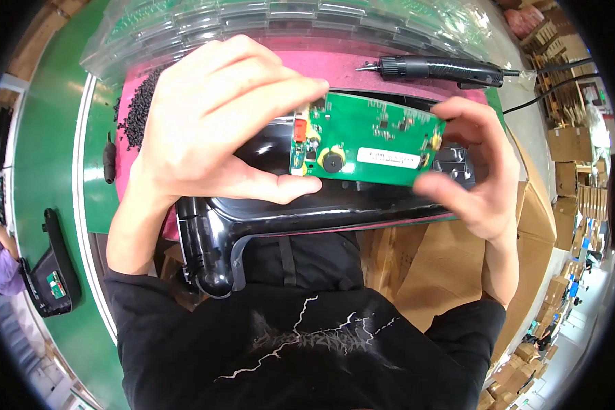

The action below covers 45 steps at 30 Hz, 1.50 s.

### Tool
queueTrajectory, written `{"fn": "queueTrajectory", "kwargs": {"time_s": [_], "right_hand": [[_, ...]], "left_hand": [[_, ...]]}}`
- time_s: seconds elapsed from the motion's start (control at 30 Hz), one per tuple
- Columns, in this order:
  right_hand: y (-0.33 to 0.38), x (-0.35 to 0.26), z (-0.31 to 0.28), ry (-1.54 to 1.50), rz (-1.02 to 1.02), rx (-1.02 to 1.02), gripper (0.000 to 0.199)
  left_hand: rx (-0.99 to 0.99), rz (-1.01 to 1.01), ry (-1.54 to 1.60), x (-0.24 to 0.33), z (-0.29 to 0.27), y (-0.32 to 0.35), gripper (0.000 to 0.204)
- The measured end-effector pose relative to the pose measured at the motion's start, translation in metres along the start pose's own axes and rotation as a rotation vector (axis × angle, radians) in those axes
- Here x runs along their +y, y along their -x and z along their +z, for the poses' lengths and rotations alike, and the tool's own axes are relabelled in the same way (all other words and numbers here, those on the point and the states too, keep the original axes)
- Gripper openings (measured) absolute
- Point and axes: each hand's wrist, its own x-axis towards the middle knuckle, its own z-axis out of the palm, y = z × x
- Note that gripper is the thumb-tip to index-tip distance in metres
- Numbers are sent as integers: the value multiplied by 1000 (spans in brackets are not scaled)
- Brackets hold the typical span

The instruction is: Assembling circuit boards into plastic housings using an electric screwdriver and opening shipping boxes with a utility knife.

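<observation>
Between my two hands I hold up a green circuit board (352, 126), tilted a little, with a white label, a round black part and a red part on its face. My left hand (215, 126) pinches its left end, thumb below and fingers above. At the right end, my right hand (482, 164) grips the edge between thumb and fingers. Directly beneath the board lies a glossy black plastic housing (280, 213), partly hidden by the board and my hands. A black blocky part (452, 164) of it shows beside my right hand.
On the pink mat (307, 65) lie a black electric screwdriver (437, 70) and a heap of small black pieces (140, 106). Clear plastic trays (280, 24) line the back. Another black housing with a board (56, 283) rests at left, near a person's purple sleeve (3, 263). Cardboard (451, 273) stands front right.
</observation>
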Motion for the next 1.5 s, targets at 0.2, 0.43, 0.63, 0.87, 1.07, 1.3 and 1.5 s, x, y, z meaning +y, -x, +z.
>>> {"fn": "queueTrajectory", "kwargs": {"time_s": [0.2, 0.43, 0.63, 0.87, 1.07, 1.3, 1.5], "right_hand": [[0, 7, 3, 368, -137, -65, 86], [-4, 36, 35, 260, -146, -205, 64], [-6, 46, 55, 251, -19, -198, 61], [-12, 48, 65, 286, 78, -214, 61], [-21, 46, 78, 289, 107, -220, 60], [-27, 45, 82, 300, 105, -239, 60], [-24, 42, 72, 333, 131, -240, 63]], "left_hand": [[3, -100, 151, -7, 6, 12, 63], [-475, -340, 270, -15, 5, 29, 56], [-540, -367, 189, -21, 9, 38, 54], [-549, -420, 97, -22, 12, 43, 55], [-576, -427, 82, -33, 9, 51, 56], [-587, -417, 75, -37, 5, 53, 54], [-573, -395, 55, -33, 9, 47, 51]]}}
